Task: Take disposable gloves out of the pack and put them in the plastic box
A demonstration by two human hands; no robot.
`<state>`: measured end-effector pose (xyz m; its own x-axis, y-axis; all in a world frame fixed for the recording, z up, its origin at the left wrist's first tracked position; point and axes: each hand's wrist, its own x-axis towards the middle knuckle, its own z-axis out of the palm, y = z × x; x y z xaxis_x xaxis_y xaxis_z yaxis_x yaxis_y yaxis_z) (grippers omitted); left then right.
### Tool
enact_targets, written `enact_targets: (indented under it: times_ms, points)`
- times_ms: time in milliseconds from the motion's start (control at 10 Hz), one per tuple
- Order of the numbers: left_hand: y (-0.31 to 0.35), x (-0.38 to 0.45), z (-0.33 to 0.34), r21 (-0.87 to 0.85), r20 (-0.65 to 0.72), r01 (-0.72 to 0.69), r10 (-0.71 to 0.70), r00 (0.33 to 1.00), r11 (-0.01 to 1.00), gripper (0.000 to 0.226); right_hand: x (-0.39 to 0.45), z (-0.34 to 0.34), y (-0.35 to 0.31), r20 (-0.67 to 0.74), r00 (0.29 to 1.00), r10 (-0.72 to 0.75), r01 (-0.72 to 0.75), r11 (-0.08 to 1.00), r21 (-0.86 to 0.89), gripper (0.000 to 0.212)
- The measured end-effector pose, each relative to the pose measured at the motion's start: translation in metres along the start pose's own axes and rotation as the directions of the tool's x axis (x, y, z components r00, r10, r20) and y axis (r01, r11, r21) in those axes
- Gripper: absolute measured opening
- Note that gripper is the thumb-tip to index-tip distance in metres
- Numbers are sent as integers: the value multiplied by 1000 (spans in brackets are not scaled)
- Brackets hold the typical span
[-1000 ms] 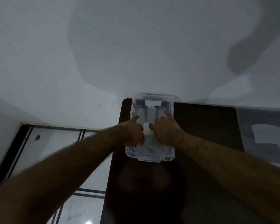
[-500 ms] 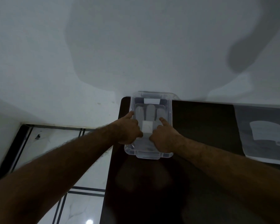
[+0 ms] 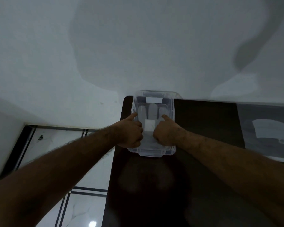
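Plastic box at the tabletop's far left corner.
Gloves are laid inside it; the pack is placed well to its right.

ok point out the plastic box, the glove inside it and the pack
plastic box (image 3: 152, 152): head view, on its near rim below the hands
glove (image 3: 152, 109): head view, on its middle finger, seen inside the box
pack (image 3: 267, 131): head view, on the pale panel of the flat pack at right
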<state>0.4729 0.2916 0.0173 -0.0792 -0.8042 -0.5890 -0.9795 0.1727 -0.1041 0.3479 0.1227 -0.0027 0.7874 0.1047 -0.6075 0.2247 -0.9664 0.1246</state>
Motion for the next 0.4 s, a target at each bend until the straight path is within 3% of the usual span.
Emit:
enact_targets:
  times_ms: [200,300,400]
  points:
    - [11,-5,-5,-87,73,28,-22,997,996,50,-10,7,-6,42,999,7,-8,1000,19,34]
    - [14,-12,-11,-151,-36,70,-77,996,986,55,-20,6,-3,-136,989,54,-41,994,97,29]
    - [21,-19,-10,-168,-212,157,-192,958,973,73,-35,12,0,-362,920,148,-89,980,177,32]
